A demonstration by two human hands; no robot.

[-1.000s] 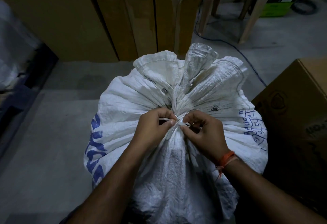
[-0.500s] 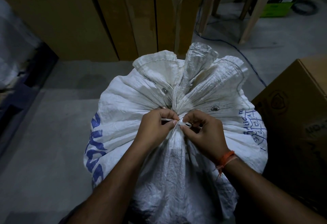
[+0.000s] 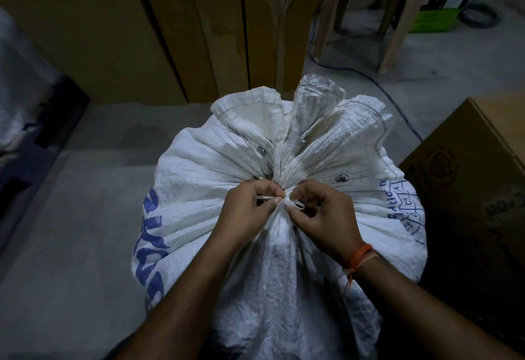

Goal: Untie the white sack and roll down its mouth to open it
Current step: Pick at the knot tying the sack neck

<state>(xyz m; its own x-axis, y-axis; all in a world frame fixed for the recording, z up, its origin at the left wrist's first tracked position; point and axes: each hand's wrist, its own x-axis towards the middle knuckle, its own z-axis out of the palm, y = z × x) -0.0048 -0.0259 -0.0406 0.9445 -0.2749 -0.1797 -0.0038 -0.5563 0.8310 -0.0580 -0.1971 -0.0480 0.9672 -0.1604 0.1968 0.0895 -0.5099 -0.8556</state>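
A full white woven sack [image 3: 204, 177] with blue lettering stands on the floor in the middle of the view. Its mouth [image 3: 312, 121] is gathered and fans out above a tight neck. A white tie strip [image 3: 285, 202] binds that neck. My left hand [image 3: 245, 212] pinches one end of the strip on the left side of the knot. Right beside it, my right hand [image 3: 324, 217] pinches the strip on the knot's other side. An orange thread band circles my right wrist.
Tall cardboard boxes [image 3: 159, 35] line the wall behind the sack. Another cardboard box [image 3: 471, 194] stands close on the right. A beige plastic stool [image 3: 372, 10] with a blue item on it stands at the back right, a cable trailing on the grey floor [image 3: 71, 231].
My left hand has drawn a short white end of the tie out to the left of the knot. The sack and my right hand have barely moved.
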